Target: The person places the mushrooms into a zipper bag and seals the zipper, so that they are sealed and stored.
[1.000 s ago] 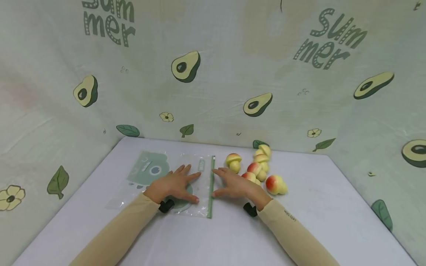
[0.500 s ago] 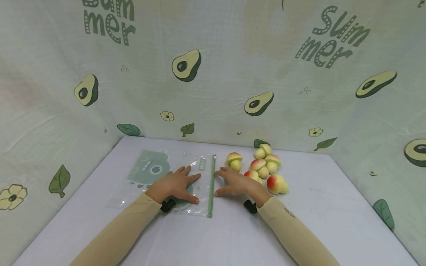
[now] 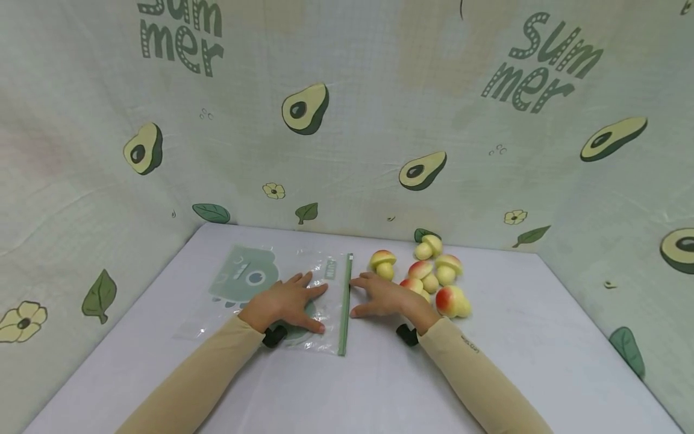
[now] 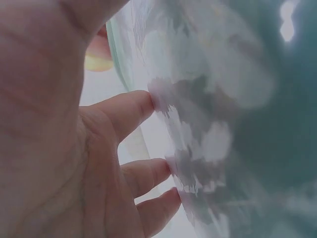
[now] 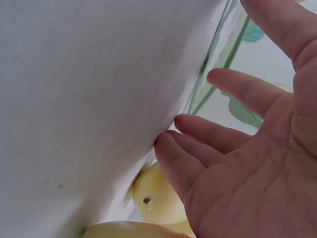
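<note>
A clear zip bag [image 3: 332,319] with a green printed figure lies flat on the table, its green zip strip [image 3: 344,313] toward the right. On the bag rests my left hand [image 3: 284,304], fingers spread; in the left wrist view its fingertips [image 4: 151,101] touch the plastic. Just right of the strip, my right hand [image 3: 387,298] has its fingertips on the table, fingers extended and holding nothing. Yellow mushroom-shaped pieces with reddish caps, such as one mushroom [image 3: 383,264], lie behind and beside it. The right wrist view shows a yellow piece [image 5: 158,196] below the fingers.
More mushroom pieces lie at the right, one [image 3: 428,247] near the back edge and another [image 3: 452,301] by the right forearm. A printed cloth [image 3: 358,120] stands behind and at both sides of the white table [image 3: 520,337].
The mushroom pieces right of the hand have spread apart, one shifting rightward. My right hand has moved very slightly to the right; my left hand stays on the bag.
</note>
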Action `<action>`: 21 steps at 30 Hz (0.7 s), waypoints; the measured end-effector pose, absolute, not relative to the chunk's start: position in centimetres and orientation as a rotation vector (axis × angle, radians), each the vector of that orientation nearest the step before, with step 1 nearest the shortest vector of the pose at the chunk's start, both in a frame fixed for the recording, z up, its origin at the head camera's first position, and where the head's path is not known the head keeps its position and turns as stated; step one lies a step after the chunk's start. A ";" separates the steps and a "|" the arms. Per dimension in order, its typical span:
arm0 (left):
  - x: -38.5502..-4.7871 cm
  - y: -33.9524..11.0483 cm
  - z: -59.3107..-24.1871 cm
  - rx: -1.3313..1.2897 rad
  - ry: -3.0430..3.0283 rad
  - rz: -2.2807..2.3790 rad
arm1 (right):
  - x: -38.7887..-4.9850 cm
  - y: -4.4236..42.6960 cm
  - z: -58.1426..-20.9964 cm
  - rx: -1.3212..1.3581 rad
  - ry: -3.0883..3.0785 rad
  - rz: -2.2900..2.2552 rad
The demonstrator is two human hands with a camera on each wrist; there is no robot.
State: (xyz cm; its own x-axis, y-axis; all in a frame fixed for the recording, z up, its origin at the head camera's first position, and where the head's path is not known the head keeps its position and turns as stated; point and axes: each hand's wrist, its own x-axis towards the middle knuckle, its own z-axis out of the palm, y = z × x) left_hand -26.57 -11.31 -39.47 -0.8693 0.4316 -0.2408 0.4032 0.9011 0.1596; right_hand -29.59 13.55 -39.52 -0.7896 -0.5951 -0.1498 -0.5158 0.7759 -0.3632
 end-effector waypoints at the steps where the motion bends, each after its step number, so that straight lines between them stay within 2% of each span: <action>1: -26.6 -11.3 -39.5 0.628 2.795 0.152 | -29.6 13.5 -39.5 -0.864 2.714 -0.439; 21: -26.3 -12.0 -39.3 0.610 2.809 0.193 | -29.9 12.7 -38.6 -0.856 2.688 -0.274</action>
State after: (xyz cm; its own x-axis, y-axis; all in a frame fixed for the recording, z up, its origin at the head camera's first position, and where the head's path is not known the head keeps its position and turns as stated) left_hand -26.32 -12.02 -39.32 -0.8781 0.4232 -0.2234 0.3887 0.9030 0.1829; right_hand -29.93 12.66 -38.64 -0.7751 -0.5886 -0.2297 -0.5301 0.8037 -0.2704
